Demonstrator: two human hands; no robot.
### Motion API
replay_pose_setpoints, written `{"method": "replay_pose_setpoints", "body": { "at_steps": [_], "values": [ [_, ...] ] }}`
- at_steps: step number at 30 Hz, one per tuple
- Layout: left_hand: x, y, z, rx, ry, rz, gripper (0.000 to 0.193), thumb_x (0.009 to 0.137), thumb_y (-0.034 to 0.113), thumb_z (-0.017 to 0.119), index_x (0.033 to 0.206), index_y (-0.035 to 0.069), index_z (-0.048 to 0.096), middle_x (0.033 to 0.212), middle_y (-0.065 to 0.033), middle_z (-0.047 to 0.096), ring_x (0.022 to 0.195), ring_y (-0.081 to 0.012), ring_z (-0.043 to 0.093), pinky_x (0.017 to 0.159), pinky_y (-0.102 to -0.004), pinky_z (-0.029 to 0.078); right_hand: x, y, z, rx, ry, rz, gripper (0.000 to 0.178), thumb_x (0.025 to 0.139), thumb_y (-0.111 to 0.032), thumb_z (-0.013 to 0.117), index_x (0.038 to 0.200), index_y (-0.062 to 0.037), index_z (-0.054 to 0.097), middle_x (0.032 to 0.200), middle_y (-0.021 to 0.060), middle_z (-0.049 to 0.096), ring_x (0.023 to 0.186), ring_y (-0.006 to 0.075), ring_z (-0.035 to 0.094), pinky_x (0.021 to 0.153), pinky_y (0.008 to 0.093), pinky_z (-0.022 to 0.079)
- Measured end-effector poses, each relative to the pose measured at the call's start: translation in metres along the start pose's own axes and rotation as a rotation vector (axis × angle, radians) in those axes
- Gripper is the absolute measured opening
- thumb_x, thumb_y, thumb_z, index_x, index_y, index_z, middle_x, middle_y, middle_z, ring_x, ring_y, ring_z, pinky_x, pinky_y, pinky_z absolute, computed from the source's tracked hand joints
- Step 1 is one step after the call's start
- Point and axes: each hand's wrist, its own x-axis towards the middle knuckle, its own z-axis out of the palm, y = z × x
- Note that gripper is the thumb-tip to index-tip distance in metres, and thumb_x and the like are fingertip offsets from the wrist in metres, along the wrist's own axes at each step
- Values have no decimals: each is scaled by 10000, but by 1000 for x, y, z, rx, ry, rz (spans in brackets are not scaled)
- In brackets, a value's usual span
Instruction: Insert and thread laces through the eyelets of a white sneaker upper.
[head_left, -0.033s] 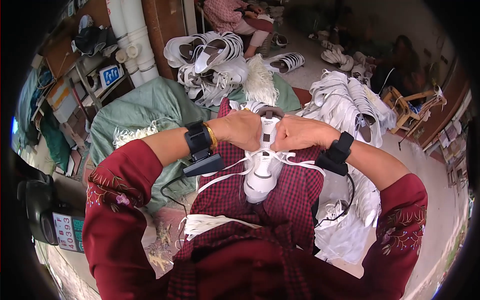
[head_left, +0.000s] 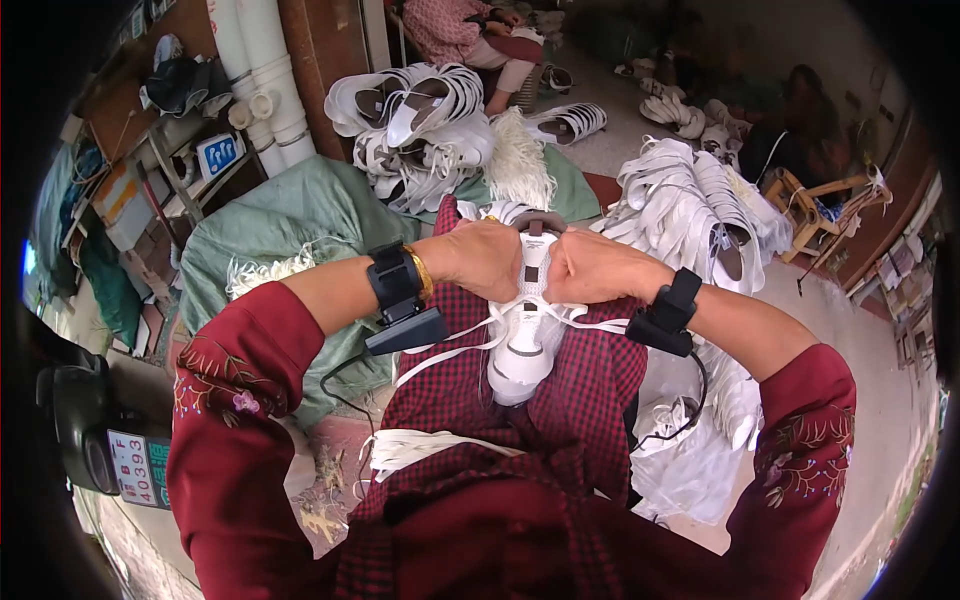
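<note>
There sat the white shoe (head_left: 521, 366), over the checked apron (head_left: 595, 385)! Left hand (head_left: 482, 262) and right hand (head_left: 604, 268) curled against its sides, fingertips hidden, grip impossible to tell. Lacing looked mid-step; the trailing laces (head_left: 592, 324) seemed to want threading higher.

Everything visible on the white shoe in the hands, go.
White shoe, toe toward the wearer, over the checked cloth. Smooth-looking toe, grey band across it; white tongue with dark rectangle; brownish collar at the far end. White laces, ends trailing both sides. Left hand and right hand close on its flanks. Sole mostly hidden.
</note>
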Motion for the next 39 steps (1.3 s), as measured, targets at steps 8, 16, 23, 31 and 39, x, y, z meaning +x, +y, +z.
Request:
{"method": "replay_pose_setpoints", "body": {
  "at_steps": [8,16,23,31,39],
  "values": [
    [6,4,20,-38,147,89,153,659,172,718,658,20,705,714,-160,683,785,-309,672,741,-406,538,17,20,29,1171,603,-3,327,957,-295,622,860,-6,739,663,1,605,616,88,516,553,299,413],
    [-13,2,1,-607,220,-122,178,783,117,697,687,-22,639,764,-34,595,692,-130,563,635,-319,464,30,31,50,868,624,-285,343,995,-287,557,899,-5,726,692,7,590,647,93,479,573,291,401],
    [-62,69,-26,-905,267,255,248,1075,263,523,1098,28,597,960,-49,657,645,-85,610,580,-217,505,20,36,47,1127,520,-277,335,1027,-352,550,973,-70,721,844,-17,638,672,73,516,610,230,453],
    [-27,38,39,-1234,348,-74,259,1058,168,533,1273,24,552,838,-124,690,682,-174,699,609,-276,592,3,31,54,1090,594,-384,381,1027,-405,585,1017,-57,739,1025,14,599,779,66,543,648,219,470],
    [-6,31,46,-1342,312,-113,208,1049,192,573,1070,-7,633,829,-78,697,684,-143,693,615,-270,592,2,34,55,1180,579,-325,321,1033,-325,552,1151,-55,678,1154,51,633,954,104,621,735,261,527]
  ]
}}
